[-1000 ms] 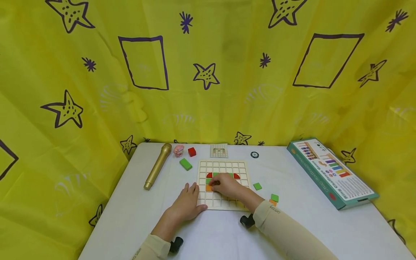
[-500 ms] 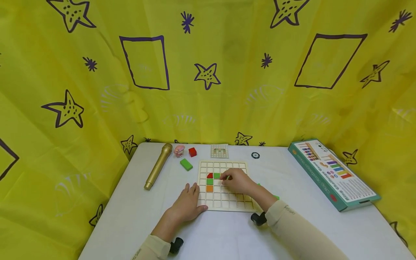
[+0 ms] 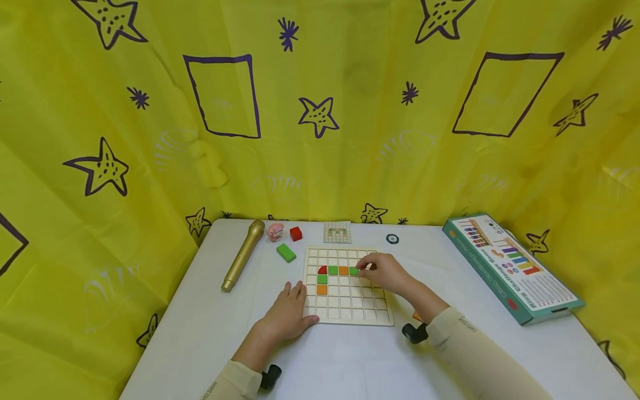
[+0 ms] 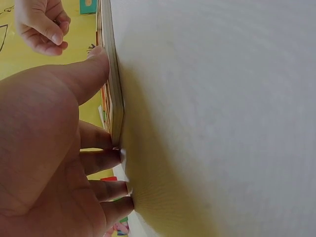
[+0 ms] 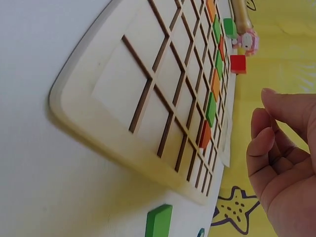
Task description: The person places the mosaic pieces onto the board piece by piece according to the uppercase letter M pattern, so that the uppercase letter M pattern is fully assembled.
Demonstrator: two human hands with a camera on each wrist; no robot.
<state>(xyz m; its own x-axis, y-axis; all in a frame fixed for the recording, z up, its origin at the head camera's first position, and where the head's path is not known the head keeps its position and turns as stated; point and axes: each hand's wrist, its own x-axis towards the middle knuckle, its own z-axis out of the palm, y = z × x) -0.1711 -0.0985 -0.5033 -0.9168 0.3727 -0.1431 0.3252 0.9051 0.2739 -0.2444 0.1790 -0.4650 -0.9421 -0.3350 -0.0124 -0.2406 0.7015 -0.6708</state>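
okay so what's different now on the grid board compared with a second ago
The right hand slid rightwards along the grid board, uncovering a row of red, green, orange and green tiles; it now hovers at that row's right end, fingers curled, holding nothing. The left hand stayed pressed against the board's left edge.

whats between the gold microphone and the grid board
A green block lies on the table between the gold microphone and the grid board, seen in the head view.
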